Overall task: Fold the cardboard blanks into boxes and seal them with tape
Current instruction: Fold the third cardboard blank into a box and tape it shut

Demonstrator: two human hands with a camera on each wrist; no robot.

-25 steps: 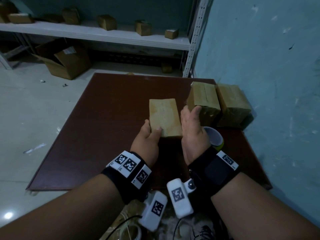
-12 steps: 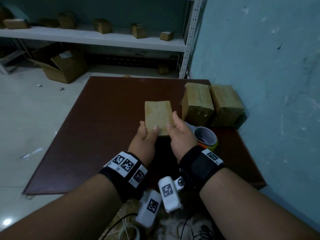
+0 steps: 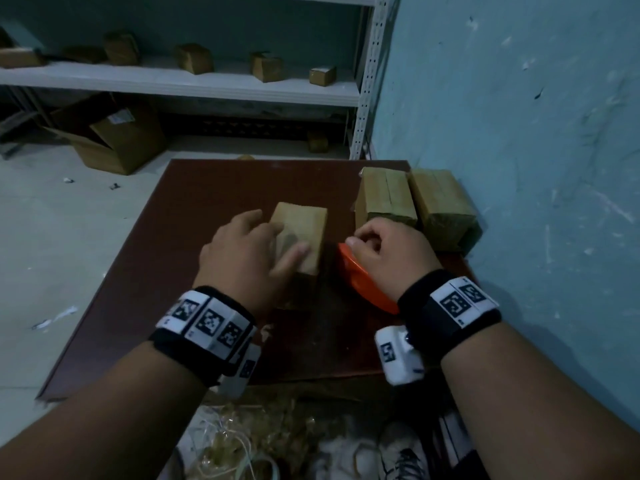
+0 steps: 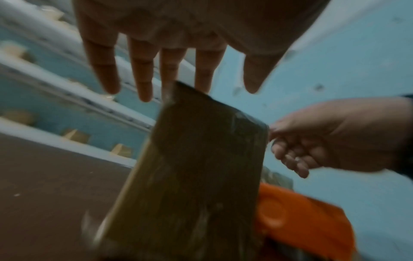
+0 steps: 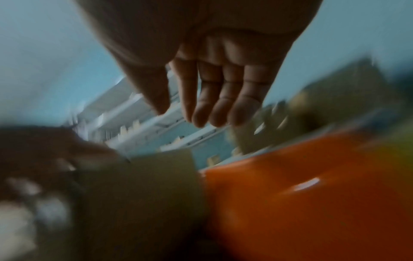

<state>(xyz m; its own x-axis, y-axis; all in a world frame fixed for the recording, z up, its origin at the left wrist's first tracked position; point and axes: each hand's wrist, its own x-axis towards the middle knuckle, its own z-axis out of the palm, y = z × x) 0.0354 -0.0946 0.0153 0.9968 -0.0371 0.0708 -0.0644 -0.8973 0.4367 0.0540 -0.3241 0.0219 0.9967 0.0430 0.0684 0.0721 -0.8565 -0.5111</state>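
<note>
Head view: we look forward and down from above both wrists onto the tabletop [image 3: 207,209], shelf and wall beyond. Left wrist view: very near, we look along the left hand [image 4: 170,35] past its spread fingers; just beyond that grip sits the box [image 4: 201,167], with the right hand [image 4: 335,139] to its right. Right wrist view: blurred, equally near, along the right palm. All three share the box and the orange tape dispenser [image 3: 360,275] beside it.
</note>
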